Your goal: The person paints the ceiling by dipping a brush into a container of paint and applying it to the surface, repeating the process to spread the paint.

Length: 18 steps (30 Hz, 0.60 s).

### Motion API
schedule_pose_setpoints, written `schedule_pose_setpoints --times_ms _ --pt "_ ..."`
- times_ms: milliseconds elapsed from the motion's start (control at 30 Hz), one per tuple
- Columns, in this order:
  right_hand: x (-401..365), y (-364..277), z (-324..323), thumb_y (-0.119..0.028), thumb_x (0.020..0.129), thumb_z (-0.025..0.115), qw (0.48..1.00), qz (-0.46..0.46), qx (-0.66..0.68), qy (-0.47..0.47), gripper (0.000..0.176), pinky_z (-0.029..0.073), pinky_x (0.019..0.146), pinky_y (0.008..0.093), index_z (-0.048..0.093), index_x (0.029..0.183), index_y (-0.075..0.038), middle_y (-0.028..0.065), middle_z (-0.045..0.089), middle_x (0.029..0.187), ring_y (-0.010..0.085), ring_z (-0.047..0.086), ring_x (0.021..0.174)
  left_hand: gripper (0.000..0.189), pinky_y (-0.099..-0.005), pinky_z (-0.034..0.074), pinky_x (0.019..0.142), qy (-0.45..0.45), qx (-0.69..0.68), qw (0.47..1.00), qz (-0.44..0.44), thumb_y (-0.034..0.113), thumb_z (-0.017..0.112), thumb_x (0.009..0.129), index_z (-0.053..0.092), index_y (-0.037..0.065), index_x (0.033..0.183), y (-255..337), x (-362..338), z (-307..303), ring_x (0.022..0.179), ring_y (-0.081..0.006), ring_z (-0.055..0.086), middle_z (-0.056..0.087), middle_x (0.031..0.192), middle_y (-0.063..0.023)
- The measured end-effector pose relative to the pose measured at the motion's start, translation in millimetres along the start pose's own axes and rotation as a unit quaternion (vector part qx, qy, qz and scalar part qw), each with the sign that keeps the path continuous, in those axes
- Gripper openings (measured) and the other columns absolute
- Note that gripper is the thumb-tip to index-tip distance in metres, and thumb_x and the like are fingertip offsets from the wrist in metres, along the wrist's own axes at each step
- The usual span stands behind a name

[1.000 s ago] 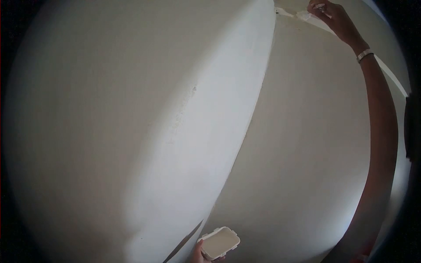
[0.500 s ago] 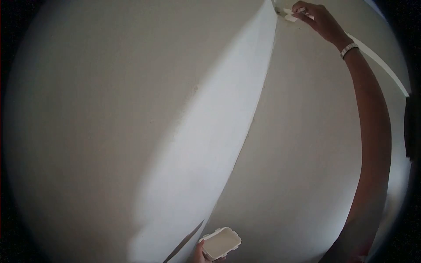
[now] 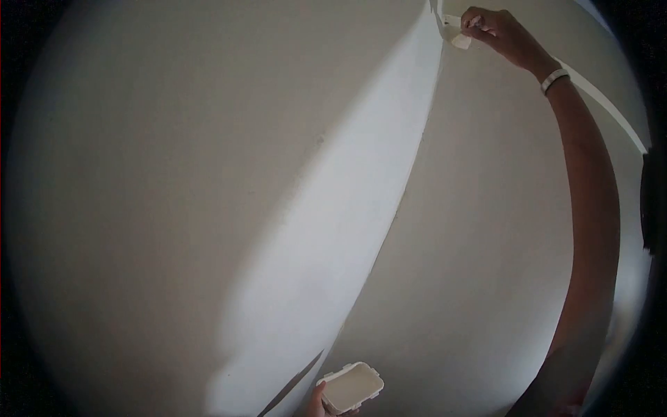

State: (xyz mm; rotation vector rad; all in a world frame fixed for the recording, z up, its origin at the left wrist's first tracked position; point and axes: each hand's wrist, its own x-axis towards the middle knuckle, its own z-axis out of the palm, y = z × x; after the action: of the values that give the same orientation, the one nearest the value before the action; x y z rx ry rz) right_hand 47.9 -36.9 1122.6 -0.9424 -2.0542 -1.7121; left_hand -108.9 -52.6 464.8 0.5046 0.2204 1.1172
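Right hand (image 3: 504, 35) tight vs. wall corner (image 3: 411, 174) & ceiling edge (image 3: 604, 104); open air btwn it & tub (image 3: 353, 386) below.

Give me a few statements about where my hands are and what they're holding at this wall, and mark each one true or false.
1. The right hand is raised high, next to the top of the wall corner. True.
2. The left hand holds a dark bucket. False: it holds a small white container, low in the view.
3. The right hand grips a small white tool close to the corner. True.
4. The right wrist is bare. False: it wears a pale band.
5. Both hands are together at the same height. False: one is high up, the other far below.
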Motion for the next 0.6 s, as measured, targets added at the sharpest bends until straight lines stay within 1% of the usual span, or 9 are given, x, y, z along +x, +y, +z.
schedule_pose_setpoints --times_ms 67,233,300,333,400,467,533,567,600 --pt "1.4 3.7 4.2 -0.021 0.094 0.061 0.998 0.012 0.062 0.008 0.019 0.055 0.074 0.0357 0.063 0.1 -0.003 0.012 0.071 0.09 0.0236 0.069 0.081 0.055 -0.0348 0.056 0.06 0.024 0.003 1.0 -0.001 0.053 0.045 0.094 0.049 0.01 0.129 -5.6 3.3 -0.7 0.09 -0.0228 0.067 0.064 0.114 -0.0088" --pt "-5.1 10.7 6.8 -0.023 0.094 0.061 0.998 0.002 0.031 0.049 0.021 0.054 0.072 0.0354 0.063 0.1 -0.003 0.0124 0.07 0.09 0.0234 0.068 0.079 0.056 -0.0315 0.054 0.06 0.038 0.027 0.999 0.009 0.054 0.043 0.095 0.049 0.011 0.129 -18.0 10.2 -7.4 0.084 -0.0195 0.066 0.065 0.11 -0.0077" --pt "-3.8 8.4 1.2 -0.024 0.094 0.061 0.998 0.011 0.017 0.052 0.022 0.053 0.071 0.0351 0.063 0.099 -0.003 0.0123 0.07 0.089 0.0228 0.068 0.079 0.056 -0.0313 0.054 0.059 0.001 0.041 0.999 0.019 0.054 0.042 0.095 0.049 0.01 0.129 -2.1 2.1 8.6 0.083 -0.0191 0.066 0.066 0.109 -0.0075" --pt "-2.4 6.0 -0.3 -0.024 0.094 0.061 0.999 0.008 0.018 0.026 0.022 0.053 0.072 0.0343 0.063 0.099 -0.002 0.0122 0.07 0.089 0.0222 0.068 0.079 0.056 -0.0311 0.053 0.059 -0.028 0.056 0.998 0.026 0.054 0.042 0.095 0.05 0.01 0.129 5.1 -3.1 14.0 0.083 -0.0187 0.066 0.066 0.108 -0.0074" --pt "-1.1 1.3 1.8 -0.023 0.094 0.061 1.0 0.008 0.028 0.002 0.022 0.052 0.073 0.0335 0.062 0.098 -0.002 0.0122 0.07 0.089 0.0216 0.067 0.08 0.056 -0.0309 0.053 0.059 -0.008 0.047 0.999 0.006 0.054 0.042 0.095 0.05 0.01 0.128 8.3 -4.0 15.7 0.082 -0.0183 0.066 0.066 0.108 -0.0072" --pt "-3.3 -3.9 5.4 -0.022 0.095 0.06 0.995 0.075 0.073 0.003 0.021 0.052 0.075 0.0341 0.063 0.098 -0.002 0.0117 0.07 0.089 0.0216 0.067 0.082 0.056 -0.0307 0.053 0.058 0.015 0.033 0.999 -0.018 0.054 0.042 0.095 0.051 0.01 0.128 4.4 4.0 5.9 0.081 -0.0179 0.066 0.066 0.107 -0.007" --pt "-2.3 2.7 6.6 -0.022 0.095 0.06 0.996 0.049 0.071 0.016 0.021 0.052 0.075 0.0338 0.063 0.098 -0.002 0.0102 0.07 0.089 0.0204 0.067 0.081 0.056 -0.0306 0.052 0.057 -0.1 0.028 0.994 -0.027 0.054 0.042 0.095 0.052 0.009 0.127 -5.2 17.6 -17.0 0.081 -0.0178 0.066 0.066 0.109 -0.0068" --pt "-2.9 1.6 5.8 -0.022 0.094 0.06 0.998 0.033 0.053 0.026 0.02 0.052 0.075 0.0334 0.063 0.098 -0.002 0.0092 0.07 0.089 0.0193 0.067 0.081 0.056 -0.0306 0.052 0.057 -0.105 0.025 0.994 -0.025 0.054 0.042 0.095 0.052 0.009 0.127 -6.7 16.6 -12.8 0.081 -0.0178 0.066 0.066 0.109 -0.0068" --pt "-3.0 3.2 5.8 -0.022 0.094 0.061 0.998 0.02 0.037 0.037 0.02 0.052 0.075 0.0329 0.063 0.098 -0.003 0.0082 0.07 0.089 0.0182 0.066 0.081 0.057 -0.0306 0.051 0.057 -0.056 0.013 0.998 -0.025 0.054 0.043 0.095 0.052 0.009 0.127 -4.3 11.8 -1.3 0.081 -0.0179 0.066 0.066 0.109 -0.0068"
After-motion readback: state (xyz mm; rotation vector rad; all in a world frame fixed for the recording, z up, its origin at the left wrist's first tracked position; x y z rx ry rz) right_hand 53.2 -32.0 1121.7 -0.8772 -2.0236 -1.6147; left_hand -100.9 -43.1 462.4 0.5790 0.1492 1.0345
